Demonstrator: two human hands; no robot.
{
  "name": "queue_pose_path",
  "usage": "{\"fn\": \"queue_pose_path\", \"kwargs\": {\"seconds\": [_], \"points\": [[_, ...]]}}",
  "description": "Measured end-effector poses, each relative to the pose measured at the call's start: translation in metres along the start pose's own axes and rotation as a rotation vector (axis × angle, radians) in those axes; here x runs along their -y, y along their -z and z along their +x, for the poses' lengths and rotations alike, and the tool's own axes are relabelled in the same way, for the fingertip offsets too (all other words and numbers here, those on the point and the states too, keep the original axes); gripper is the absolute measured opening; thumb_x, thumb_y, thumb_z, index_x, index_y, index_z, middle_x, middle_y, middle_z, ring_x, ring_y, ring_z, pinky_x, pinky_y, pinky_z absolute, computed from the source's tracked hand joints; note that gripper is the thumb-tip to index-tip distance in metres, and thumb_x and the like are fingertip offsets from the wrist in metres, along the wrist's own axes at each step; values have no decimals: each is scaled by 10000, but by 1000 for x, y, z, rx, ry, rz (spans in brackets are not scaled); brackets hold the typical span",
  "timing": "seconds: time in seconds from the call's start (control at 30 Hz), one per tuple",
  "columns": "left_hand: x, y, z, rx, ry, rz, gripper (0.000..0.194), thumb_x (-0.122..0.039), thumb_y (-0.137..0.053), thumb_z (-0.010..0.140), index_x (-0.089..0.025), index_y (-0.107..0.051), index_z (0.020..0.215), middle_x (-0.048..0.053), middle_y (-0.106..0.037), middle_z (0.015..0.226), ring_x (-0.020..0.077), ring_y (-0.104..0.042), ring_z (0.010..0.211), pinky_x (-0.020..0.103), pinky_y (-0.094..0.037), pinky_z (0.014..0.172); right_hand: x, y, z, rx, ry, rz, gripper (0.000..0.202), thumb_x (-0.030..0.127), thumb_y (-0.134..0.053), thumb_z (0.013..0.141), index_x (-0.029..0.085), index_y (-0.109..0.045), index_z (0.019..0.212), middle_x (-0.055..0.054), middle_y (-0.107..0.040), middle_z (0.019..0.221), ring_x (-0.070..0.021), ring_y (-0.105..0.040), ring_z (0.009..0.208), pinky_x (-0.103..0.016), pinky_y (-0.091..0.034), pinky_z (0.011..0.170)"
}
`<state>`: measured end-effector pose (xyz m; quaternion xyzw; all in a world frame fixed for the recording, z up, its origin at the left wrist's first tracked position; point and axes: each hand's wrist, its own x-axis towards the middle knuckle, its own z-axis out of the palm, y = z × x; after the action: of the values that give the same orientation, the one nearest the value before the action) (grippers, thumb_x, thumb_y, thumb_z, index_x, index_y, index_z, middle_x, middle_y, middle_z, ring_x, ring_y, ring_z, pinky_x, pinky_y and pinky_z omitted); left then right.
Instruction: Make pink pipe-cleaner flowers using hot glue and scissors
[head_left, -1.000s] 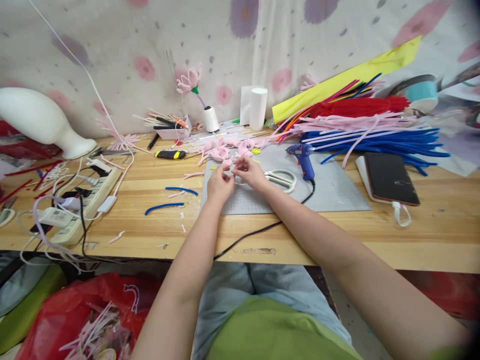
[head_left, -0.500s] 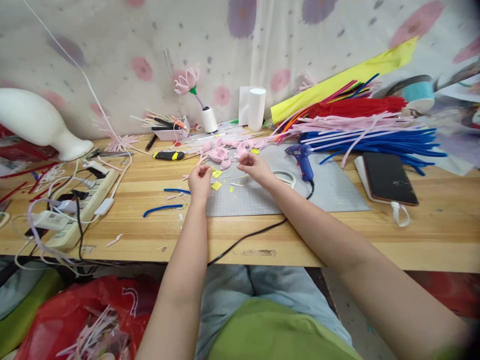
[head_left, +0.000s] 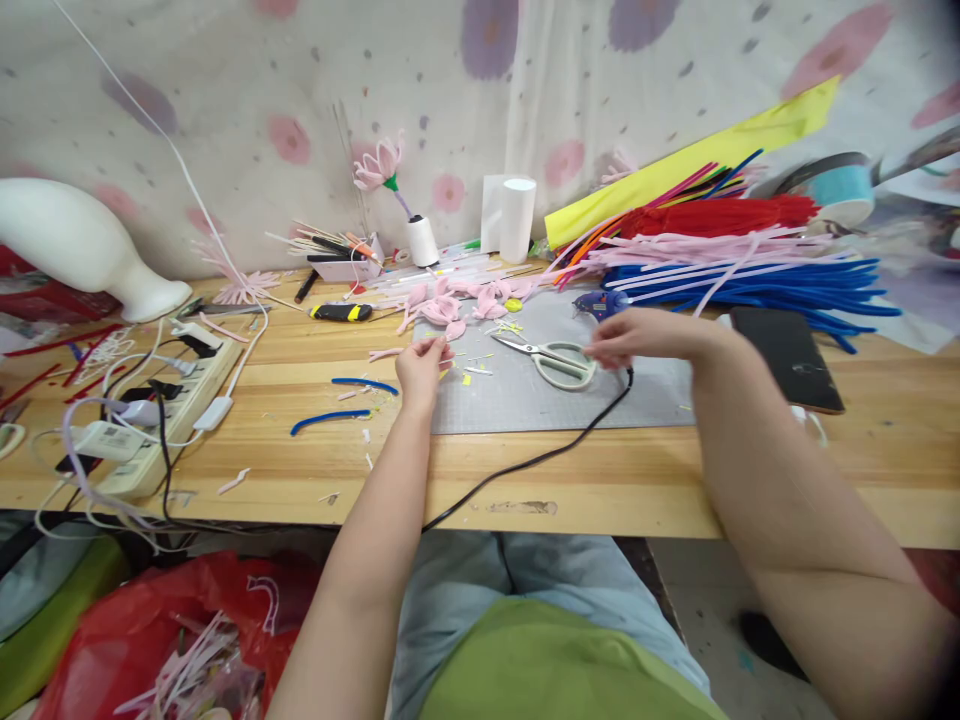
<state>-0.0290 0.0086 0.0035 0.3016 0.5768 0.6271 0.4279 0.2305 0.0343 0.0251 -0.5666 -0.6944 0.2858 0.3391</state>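
The right hand (head_left: 619,338) has swung away to the glue gun (head_left: 600,303) and scissors (head_left: 538,352), right of centre, so the hands now work apart. Its fingers curl; the left hand's (head_left: 420,375) pinch near the pink petals (head_left: 441,308), mid-frame. Whether either grasps anything, I can't quite tell.

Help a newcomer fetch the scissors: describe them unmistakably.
On the wooden table, find the gray cutting mat. The scissors lie on it, by the right hand. Unlike the blue glue gun behind, they have pale looped handles and metal blades.
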Motion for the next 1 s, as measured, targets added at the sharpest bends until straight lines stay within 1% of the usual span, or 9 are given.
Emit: {"fn": "queue_pose_path", "kwargs": {"seconds": [0.17,0.27,0.37,0.47,0.53,0.6,0.7,0.83,1.0], "points": [[6,-17,-15,92,132,-46,137,-223,-664,714,-105,-594,715,19,-637,642,104,-627,566,222,-507,547,-14,33,0,-76,-136,-167,424,546,-639,684,143,-583,801,-95,-622,774,-168,-529,761,-278,-388,681],[6,-20,-18,142,185,-44,112,-196,-637,741,-102,-589,706,27,-642,650,107,-635,575,237,-520,570,-30,43,5,-23,-226,-253,429,509,-706,627,132,-603,804,-102,-633,799,-168,-532,725,-284,-391,670],[5,-19,-19,168,213,-41,99,-175,-621,756,-101,-585,701,24,-638,653,102,-635,572,230,-519,563,-45,32,11,1,-299,-171,403,505,-661,671,137,-628,832,-74,-632,754,-159,-540,657,-290,-409,635],[3,-17,-18,182,222,-24,114,-183,-627,757,-101,-582,692,19,-630,642,94,-632,566,213,-515,549,-49,11,17,-162,-389,-70,373,478,-639,682,127,-628,810,-50,-591,637,-155,-528,581,-292,-414,573],[3,-16,-18,188,218,-13,126,-189,-629,757,-98,-579,686,19,-628,637,90,-629,563,203,-512,533,-43,1,17,-285,-360,69,349,450,-641,676,137,-622,828,-40,-591,647,-138,-526,575,-274,-411,553],[4,-16,-18,192,216,-4,130,-191,-628,758,-95,-577,687,20,-627,633,88,-625,555,196,-509,515,-32,-4,11,-324,-270,287,347,459,-632,679,153,-611,842,-30,-599,667,-114,-521,565,-243,-398,521],[5,-17,-18,196,213,10,134,-200,-626,760,-95,-575,694,22,-629,630,85,-619,545,199,-514,516,-11,-9,-3,-126,-123,488,391,543,-610,679,161,-598,760,-7,-560,586,-83,-467,493,-221,-353,464],[7,-18,-18,191,211,28,127,-197,-610,773,-95,-576,705,25,-631,634,86,-616,536,229,-531,552,6,-20,-17,177,-59,403,431,587,-639,648,161,-581,688,31,-471,474,-67,-389,431,-229,-289,434],[7,-20,-19,188,198,41,154,-224,-629,764,-97,-572,699,20,-622,622,90,-611,519,254,-536,581,12,-32,-19,257,-32,375,478,631,-622,633,164,-526,645,28,-483,506,-55,-370,420,-234,-264,424]]}}
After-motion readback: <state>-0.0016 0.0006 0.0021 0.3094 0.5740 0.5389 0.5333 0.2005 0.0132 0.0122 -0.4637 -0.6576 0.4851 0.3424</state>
